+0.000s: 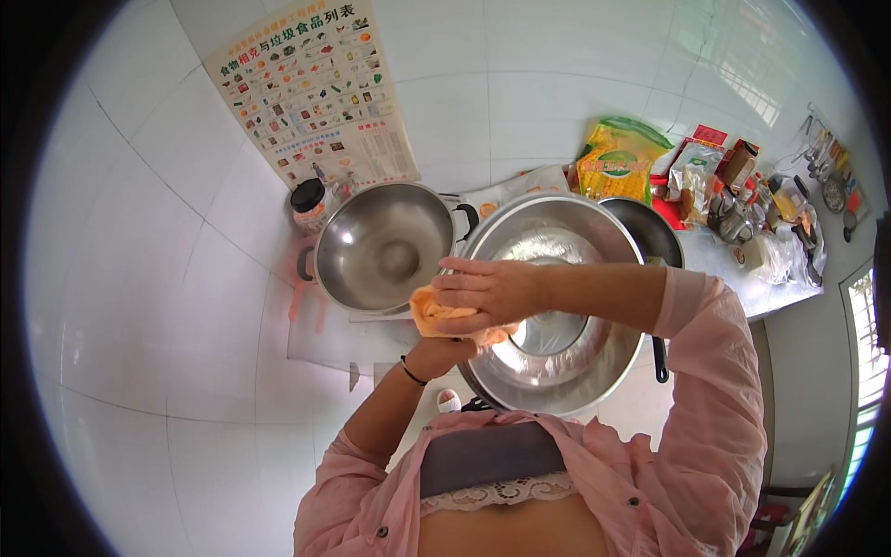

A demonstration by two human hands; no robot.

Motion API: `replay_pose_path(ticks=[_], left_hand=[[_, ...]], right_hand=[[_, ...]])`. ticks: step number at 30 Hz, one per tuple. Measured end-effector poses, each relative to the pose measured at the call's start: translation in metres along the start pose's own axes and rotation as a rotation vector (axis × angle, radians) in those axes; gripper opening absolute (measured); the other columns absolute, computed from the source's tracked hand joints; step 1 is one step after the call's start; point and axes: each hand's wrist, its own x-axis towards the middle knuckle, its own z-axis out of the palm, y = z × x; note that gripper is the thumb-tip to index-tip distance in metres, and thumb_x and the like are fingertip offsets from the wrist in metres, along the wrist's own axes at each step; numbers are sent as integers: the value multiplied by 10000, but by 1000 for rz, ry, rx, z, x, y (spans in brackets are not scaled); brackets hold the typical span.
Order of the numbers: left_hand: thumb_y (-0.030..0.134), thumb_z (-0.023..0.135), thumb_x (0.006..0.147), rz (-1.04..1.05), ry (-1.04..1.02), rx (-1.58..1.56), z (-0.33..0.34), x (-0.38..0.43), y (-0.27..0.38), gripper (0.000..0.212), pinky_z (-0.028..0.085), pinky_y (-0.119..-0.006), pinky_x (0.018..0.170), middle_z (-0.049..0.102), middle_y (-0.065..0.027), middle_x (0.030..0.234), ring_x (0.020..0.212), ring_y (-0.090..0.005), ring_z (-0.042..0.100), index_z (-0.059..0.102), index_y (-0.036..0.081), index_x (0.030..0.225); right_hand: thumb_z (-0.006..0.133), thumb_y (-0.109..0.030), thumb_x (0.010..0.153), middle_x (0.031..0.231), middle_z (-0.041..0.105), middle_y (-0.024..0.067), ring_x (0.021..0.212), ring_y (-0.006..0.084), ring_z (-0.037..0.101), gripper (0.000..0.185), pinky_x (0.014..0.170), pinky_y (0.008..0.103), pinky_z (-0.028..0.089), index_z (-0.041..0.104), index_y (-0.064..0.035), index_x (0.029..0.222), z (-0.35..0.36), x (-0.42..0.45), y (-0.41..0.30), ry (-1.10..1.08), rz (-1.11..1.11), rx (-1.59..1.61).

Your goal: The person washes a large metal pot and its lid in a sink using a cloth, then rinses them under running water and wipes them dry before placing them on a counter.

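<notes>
An orange cloth (426, 311) lies under the spread fingers of my right hand (484, 292), which presses it against the left rim of a large shiny metal basin (612, 376). Below it, my left hand (442, 356) is closed at the basin's left edge, with cloth beside it; its fingertips are hidden. The basin is tilted, its round inner bottom showing. Left of my hands a steel wok (362, 230) with black side handles stands on the counter. A dark frying pan (651, 226) is partly hidden behind the basin, and a black handle (660, 358) sticks out at the basin's right.
A black-lidded jar (308, 198) stands behind the wok by the tiled wall. Along the back are a yellow and green food bag (619, 160), red packets, bottles and plastic bags (769, 254). The counter's front edge (786, 303) runs right. Utensils (825, 157) hang on the right wall.
</notes>
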Motion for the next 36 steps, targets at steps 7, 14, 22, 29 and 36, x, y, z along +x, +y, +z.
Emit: replay_pose_path(ticks=[7,14,22,29,36], left_hand=[[132,612,662,-316,48,170,0,-8,10,523,424,-264,787,522,-35,980,896,-113,493,459,-11,1142],[-22,527,702,-102,154,-168,6,-19,7,501,434,-286,815,556,-75,1035,934,-155,543,415,-36,1191],[-33,510,683,163,522,-185,9,-3,17,310,399,-202,579,535,1,811,672,-56,469,526,-30,992],[-21,522,691,90,472,-156,-8,4,6,286,411,-213,599,537,4,797,678,-72,477,541,-29,977],[-8,535,703,22,299,-167,24,16,11,297,438,-235,672,562,-15,866,747,-94,507,537,-21,1000]], right_hand=[[587,-180,699,963,536,68,949,263,519,297,968,490,345,500,-127,978,15,-24,27,204,232,-92],[675,-500,628,1003,513,149,1045,301,453,701,1017,482,207,458,-21,1092,19,-111,43,27,1031,-316],[615,-495,710,992,551,236,941,375,559,709,786,415,459,385,60,1087,64,-162,-47,50,1882,99],[622,-213,699,858,590,213,843,404,563,429,750,456,445,447,-45,1053,-3,-131,-43,-186,1527,437],[570,-211,775,932,520,183,896,343,514,400,751,422,411,449,0,1092,32,-85,16,529,1763,460]])
